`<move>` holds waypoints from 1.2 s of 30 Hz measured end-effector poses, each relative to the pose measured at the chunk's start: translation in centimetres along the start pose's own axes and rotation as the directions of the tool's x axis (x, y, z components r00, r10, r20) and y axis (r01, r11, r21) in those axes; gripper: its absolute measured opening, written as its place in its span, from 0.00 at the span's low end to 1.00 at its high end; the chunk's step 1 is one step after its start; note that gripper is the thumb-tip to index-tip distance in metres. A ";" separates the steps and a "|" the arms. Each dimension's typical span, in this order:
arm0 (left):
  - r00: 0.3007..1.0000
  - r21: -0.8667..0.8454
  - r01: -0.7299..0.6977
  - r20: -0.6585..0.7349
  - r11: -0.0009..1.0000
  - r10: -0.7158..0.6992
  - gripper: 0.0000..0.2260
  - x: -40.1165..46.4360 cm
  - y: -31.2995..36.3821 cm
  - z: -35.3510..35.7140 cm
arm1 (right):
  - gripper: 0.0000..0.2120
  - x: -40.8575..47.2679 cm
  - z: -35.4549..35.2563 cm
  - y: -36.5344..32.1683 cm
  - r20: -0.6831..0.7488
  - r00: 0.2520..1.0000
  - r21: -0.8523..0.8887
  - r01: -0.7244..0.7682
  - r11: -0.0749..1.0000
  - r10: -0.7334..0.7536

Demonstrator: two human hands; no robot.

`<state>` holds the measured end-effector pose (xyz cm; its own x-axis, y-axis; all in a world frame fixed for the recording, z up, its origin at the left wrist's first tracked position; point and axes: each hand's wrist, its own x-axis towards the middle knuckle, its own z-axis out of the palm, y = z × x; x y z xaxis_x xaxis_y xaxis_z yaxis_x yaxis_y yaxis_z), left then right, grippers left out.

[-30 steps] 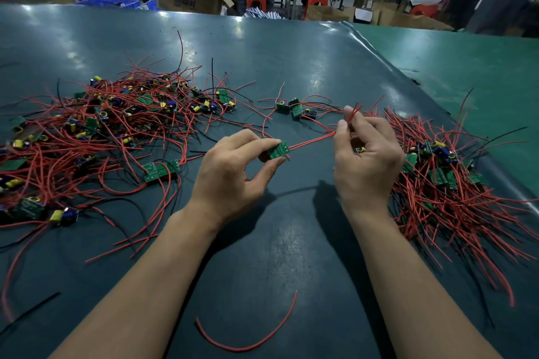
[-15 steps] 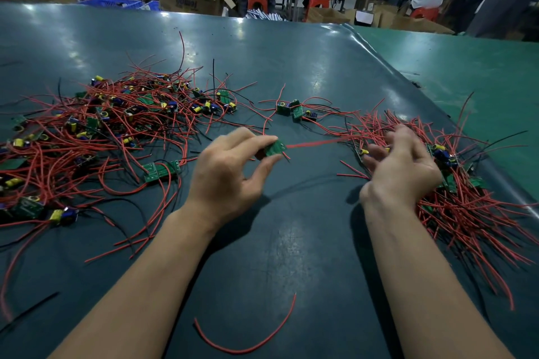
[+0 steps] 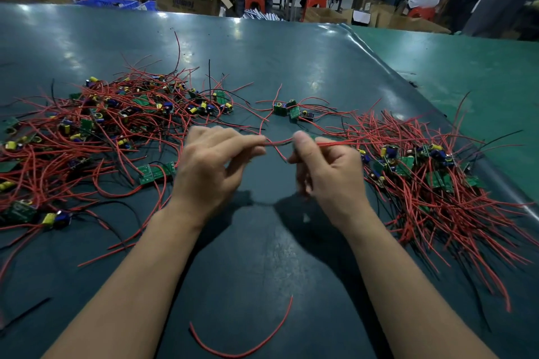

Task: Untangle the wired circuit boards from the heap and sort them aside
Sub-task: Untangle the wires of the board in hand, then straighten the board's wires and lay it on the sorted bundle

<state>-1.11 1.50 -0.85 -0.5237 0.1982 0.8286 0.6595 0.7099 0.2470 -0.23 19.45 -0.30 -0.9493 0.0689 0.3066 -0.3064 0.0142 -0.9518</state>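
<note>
Two hands pinch thin red wire (image 3: 277,145) between them: left hand (image 3: 210,169) grips left end, right hand (image 3: 329,172) right end; board hidden.

The right hand (image 3: 329,172), which half a second ago lay over the sorted pile (image 3: 431,183) on the right, has come back to the centre, close beside the left hand (image 3: 210,166). Both hands now pinch one red wire (image 3: 277,143) between them. The small green board formerly in the left fingers is no longer visible there.
</note>
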 end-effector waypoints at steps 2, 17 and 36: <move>0.991 0.115 0.114 -0.083 0.987 -0.105 0.06 0.0 -1.0 -0.4 | 0.18 0.3 -0.4 -0.2 -0.217 0.975 0.020 0.043 0.999 -0.038; 0.533 0.687 0.641 -0.078 0.342 -0.843 0.15 -0.9 -3.2 -1.5 | 0.11 1.7 -1.7 0.5 -0.410 0.860 0.305 -0.186 0.934 0.305; 0.700 -0.243 0.590 -0.321 0.770 -0.638 0.05 0.5 -1.5 -1.5 | 0.08 0.2 0.3 1.0 0.004 0.983 -0.055 -0.184 0.981 0.185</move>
<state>-1.50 -0.47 -0.06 -0.6142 -0.5314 0.5834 0.3294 0.4991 0.8015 -0.71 19.15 -1.17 -0.9899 0.0666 0.1255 -0.1219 0.0563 -0.9909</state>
